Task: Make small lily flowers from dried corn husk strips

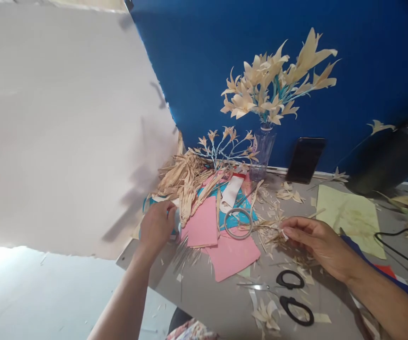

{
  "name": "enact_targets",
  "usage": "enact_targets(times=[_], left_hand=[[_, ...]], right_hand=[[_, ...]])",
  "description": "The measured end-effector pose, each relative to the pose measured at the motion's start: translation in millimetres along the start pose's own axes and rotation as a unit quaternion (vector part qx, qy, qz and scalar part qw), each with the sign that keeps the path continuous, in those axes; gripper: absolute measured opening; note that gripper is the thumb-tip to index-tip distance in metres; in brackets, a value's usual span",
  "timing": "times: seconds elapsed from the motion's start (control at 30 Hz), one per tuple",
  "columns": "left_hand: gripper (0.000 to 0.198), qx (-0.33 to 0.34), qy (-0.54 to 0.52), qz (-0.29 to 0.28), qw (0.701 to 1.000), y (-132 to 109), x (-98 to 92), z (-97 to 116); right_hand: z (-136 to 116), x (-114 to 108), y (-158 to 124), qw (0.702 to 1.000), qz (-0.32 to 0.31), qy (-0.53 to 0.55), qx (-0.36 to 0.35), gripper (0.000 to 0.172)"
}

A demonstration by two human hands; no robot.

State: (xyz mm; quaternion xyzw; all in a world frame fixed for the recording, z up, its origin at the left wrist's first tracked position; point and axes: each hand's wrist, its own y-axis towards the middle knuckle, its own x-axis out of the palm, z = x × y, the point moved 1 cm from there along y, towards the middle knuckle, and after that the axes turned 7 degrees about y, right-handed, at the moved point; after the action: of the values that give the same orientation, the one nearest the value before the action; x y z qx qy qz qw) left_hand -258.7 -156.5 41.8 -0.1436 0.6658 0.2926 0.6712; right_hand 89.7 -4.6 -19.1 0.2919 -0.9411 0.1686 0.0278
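Observation:
My left hand (157, 225) reaches in at the table's left end, fingers bent down beside a pile of dried corn husks (186, 174). A blue-and-white item lies partly under it; what the fingers grip is hidden. My right hand (312, 238) pinches a small white piece (284, 232) between thumb and fingertips, above scattered husk scraps. Between the hands lie pink paper sheets (204, 224) and a roll of tape (238, 236). Black-handled scissors (268, 287) lie with blades apart, nearer to me. Below them rests a loose husk flower (266, 315).
A clear vase (263, 156) of pale husk flowers (260, 89) stands at the back, near a smaller bunch of flowers (221, 144). A phone (305, 160) leans on the blue wall. Rightward are a yellow-green sheet (352, 217), a dark bottle-like object (391, 156) and a black cord (402, 231).

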Motion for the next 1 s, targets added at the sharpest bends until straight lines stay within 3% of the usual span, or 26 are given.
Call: enact_targets(times=[0.27,0.5,0.63,0.77,0.93,1.0], left_hand=[[0.049,0.005,0.075,-0.068,0.995,18,18.2,11],[0.048,-0.04,-0.034,-0.088,0.995,20,24.7,10],[0.047,-0.058,-0.092,-0.058,0.992,24,18.9,3],[0.043,-0.067,-0.079,-0.041,0.994,25,15.5,0],[0.028,-0.002,-0.028,0.07,0.997,11,8.5,9],[0.022,0.034,-0.083,0.067,0.994,0,5.2,17]], right_hand=[[-1,1,-1,1.0,0.003,-0.011,0.001,0.043],[-1,0,0,1.0,0.003,-0.018,-0.003,0.041],[-3,2,0,1.0,0.003,-0.016,-0.001,0.041],[-6,4,-1,0.999,0.015,-0.03,-0.01,0.041],[-9,5,-2,1.0,0.01,-0.011,-0.012,0.039],[-10,5,-3,1.0,0.01,-0.01,-0.01,0.039]])
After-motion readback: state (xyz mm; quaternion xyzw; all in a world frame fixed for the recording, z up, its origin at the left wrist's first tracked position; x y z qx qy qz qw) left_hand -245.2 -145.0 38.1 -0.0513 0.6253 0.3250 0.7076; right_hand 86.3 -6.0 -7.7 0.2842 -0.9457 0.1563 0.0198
